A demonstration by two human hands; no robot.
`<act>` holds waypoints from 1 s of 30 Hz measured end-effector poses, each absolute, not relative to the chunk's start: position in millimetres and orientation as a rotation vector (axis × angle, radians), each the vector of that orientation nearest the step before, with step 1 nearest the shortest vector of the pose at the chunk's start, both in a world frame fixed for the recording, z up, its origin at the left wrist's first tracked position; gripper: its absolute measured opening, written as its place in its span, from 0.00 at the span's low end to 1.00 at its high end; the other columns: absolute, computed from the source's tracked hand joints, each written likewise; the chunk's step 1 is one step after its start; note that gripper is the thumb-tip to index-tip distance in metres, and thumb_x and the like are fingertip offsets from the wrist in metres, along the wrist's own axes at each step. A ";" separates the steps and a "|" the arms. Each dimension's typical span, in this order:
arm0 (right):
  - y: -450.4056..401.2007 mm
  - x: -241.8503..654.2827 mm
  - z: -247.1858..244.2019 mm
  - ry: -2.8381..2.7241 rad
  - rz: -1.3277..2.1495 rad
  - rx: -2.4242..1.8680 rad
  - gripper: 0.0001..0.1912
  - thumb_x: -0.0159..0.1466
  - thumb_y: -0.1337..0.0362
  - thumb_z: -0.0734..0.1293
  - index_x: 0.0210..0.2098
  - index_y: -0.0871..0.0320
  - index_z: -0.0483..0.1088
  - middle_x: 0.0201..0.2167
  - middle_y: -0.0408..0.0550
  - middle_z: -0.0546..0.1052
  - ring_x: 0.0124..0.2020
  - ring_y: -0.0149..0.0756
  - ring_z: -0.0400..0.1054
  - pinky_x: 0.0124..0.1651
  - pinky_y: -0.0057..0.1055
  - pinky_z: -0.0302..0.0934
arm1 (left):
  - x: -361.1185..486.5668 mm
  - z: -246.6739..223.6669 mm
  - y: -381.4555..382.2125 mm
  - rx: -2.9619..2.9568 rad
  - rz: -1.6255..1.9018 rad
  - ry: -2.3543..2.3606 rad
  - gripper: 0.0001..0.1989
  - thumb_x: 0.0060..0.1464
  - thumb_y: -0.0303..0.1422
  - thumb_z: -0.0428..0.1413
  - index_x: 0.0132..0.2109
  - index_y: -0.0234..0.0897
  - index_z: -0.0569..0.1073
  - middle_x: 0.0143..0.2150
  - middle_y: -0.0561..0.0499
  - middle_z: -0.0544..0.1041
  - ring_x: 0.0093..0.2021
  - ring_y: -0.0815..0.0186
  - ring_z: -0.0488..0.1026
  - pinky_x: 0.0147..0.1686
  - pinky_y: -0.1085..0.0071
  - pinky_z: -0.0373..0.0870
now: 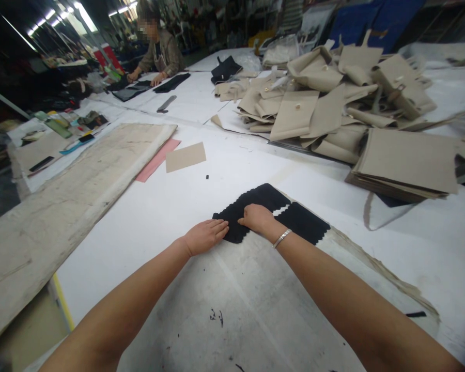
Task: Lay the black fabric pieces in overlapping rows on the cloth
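Note:
A black fabric piece with scalloped edges (261, 196) lies on the grey-white board (232, 305) in front of me. At its left end rests my left hand (207, 236), palm down with the fingers stretched out flat and their tips on the cloth. My right hand (258, 219) is on the middle of the same piece, its fingers curled together; whether cloth is pinched between them is hidden. Just right of that hand, beyond a narrow white gap, lies a second black scalloped piece (304, 222), partly under the wrist with the bracelet.
A large pile of beige pieces (310, 103) and a neat beige stack (406, 160) stand at the back right. A long padded board (73, 191) lies left. Near it are a beige rectangle (186, 157) and a pink strip (157, 161). A person (163, 51) handles black pieces at the far left.

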State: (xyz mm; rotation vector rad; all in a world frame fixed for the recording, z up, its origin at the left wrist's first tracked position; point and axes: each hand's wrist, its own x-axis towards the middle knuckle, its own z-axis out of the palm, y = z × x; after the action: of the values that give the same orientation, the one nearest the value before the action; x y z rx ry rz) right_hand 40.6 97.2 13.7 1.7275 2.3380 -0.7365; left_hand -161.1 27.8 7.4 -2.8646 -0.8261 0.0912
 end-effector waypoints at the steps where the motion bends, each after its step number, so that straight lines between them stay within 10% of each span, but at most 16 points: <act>1: 97.2 40.6 13.8 2.337 -0.735 1.731 0.15 0.52 0.56 0.64 0.33 0.60 0.73 0.33 0.54 0.76 0.35 0.41 0.70 0.30 0.28 0.58 | -161.1 7.4 27.5 -2.868 0.094 -0.833 0.17 0.58 0.25 0.42 0.52 0.27 0.66 0.54 0.38 0.68 0.53 0.61 0.66 0.51 0.64 0.63; 30: 92.7 26.9 14.4 2.319 -0.779 1.632 0.15 0.53 0.58 0.65 0.35 0.61 0.74 0.35 0.55 0.76 0.37 0.41 0.70 0.33 0.29 0.60 | -163.7 10.0 17.8 -2.888 0.252 -0.934 0.19 0.58 0.26 0.40 0.55 0.27 0.63 0.58 0.38 0.63 0.56 0.60 0.62 0.52 0.64 0.62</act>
State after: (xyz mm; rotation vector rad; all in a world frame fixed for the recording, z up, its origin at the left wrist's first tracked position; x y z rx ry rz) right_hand 26.9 92.7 14.4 1.6323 2.3194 -0.7792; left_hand -163.7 17.8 10.0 -2.8881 -0.9338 0.2521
